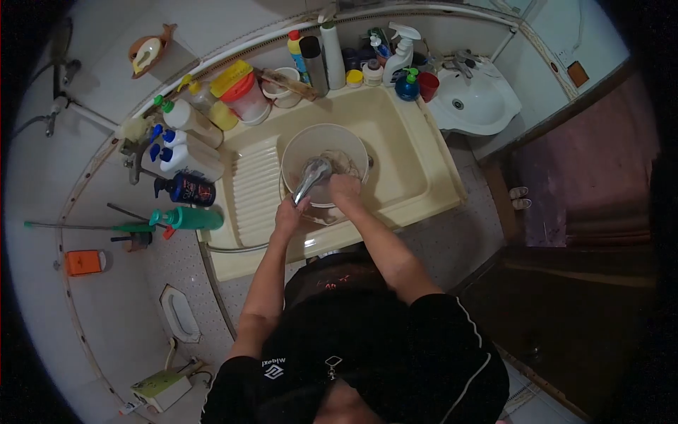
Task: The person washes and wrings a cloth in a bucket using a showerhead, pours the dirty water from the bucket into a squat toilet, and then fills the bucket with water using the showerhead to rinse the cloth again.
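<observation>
- Left hand (288, 212), its grip closed, is holding the shower head (315, 171) over the bucket (299, 147).
- Right hand (345, 189) is reaching in beside the cloth (342, 161); I cannot tell its grip.
- The bucket is standing in the sink (399, 134).

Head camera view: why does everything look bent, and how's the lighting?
Head view: strong wide-angle distortion bows the left wall, with black vignetting around the edges; lighting is dim, glints catch the shower head and sink, and the lower right falls into shadow.
</observation>
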### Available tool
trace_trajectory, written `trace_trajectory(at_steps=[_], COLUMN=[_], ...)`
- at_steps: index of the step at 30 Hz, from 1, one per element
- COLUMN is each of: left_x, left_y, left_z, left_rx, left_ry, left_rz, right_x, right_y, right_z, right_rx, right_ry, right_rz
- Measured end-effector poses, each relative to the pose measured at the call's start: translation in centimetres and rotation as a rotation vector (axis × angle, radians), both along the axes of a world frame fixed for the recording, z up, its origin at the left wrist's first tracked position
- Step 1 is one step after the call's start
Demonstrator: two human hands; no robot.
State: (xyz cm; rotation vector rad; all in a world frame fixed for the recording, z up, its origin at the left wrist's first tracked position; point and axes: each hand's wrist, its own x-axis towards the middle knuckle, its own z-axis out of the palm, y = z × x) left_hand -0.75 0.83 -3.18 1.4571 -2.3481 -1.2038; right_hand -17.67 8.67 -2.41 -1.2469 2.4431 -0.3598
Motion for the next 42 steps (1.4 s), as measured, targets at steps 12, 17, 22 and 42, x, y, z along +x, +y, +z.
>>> trace_trajectory(at_steps=[12, 17, 22, 42], left_x=[0.0, 0.4, 0.2, 0.0], left_y=[0.1, -0.4, 0.1, 1.0], left_z=[-0.1, -2.2, -0.8, 1.0], left_rx=[-0.007, 0.03, 0.029, 0.022], left_ry=[-0.017, 0.023, -0.038, -0.033], left_rz=[-0.016, -0.04, -0.026, 0.022], right_x=[0.0, -0.1, -0.3, -0.5], right_y=[0.2, 0.0, -0.4, -0.6], right_z=[-1.0, -1.2, -1.4, -1.2], right_rx=[-0.117, -0.046, -0.061, 0.099], right_ry=[0.036, 0.027, 0.05, 0.038], right_rz=[0.015, 0.007, 0.006, -0.001])
